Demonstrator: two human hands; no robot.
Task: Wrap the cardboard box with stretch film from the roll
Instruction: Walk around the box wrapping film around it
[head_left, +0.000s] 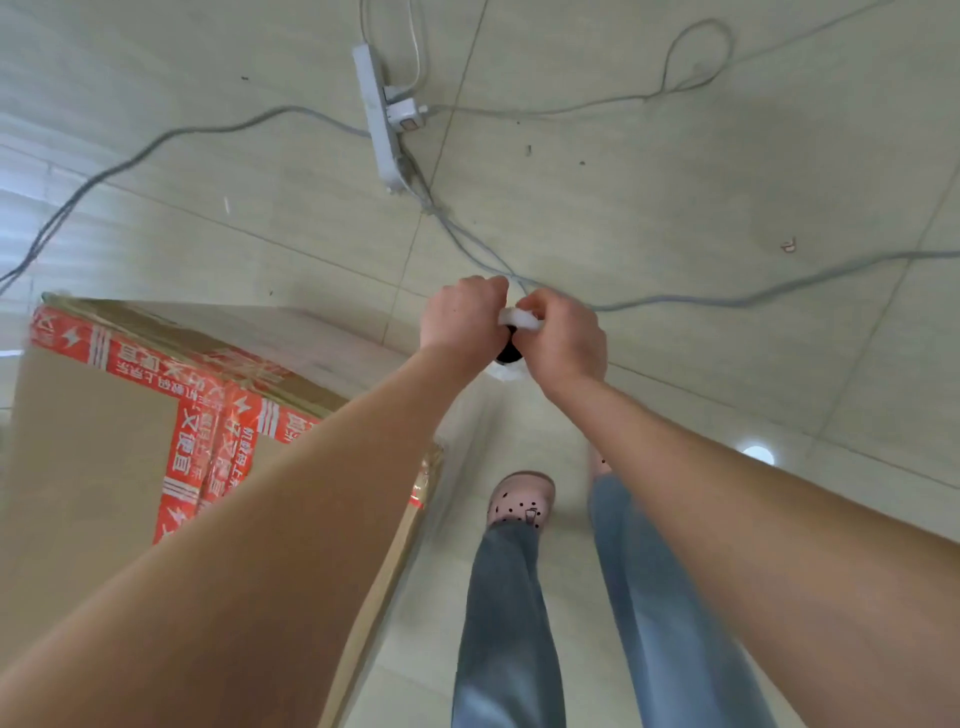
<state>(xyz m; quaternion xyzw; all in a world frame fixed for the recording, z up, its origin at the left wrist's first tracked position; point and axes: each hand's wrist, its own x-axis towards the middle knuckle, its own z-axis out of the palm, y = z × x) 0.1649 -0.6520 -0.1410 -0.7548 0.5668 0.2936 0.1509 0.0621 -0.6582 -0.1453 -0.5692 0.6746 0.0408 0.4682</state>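
Note:
A large cardboard box (93, 441) sealed with red printed tape stands on the floor at the left, with shiny film over its upper edges. Both my hands are held out together in front of me, to the right of the box. My left hand (460, 325) and my right hand (563, 338) grip the stretch film roll (511, 345) between them; only its white end and dark core hole show. A faint sheet of clear film (462, 431) seems to run from the roll down toward the box's near right corner.
A white power strip (378, 117) with a plugged adapter lies on the tiled floor ahead. Grey cables (675, 299) trail across the floor just beyond my hands and to the left. My legs in jeans and pink clogs (522, 501) stand below.

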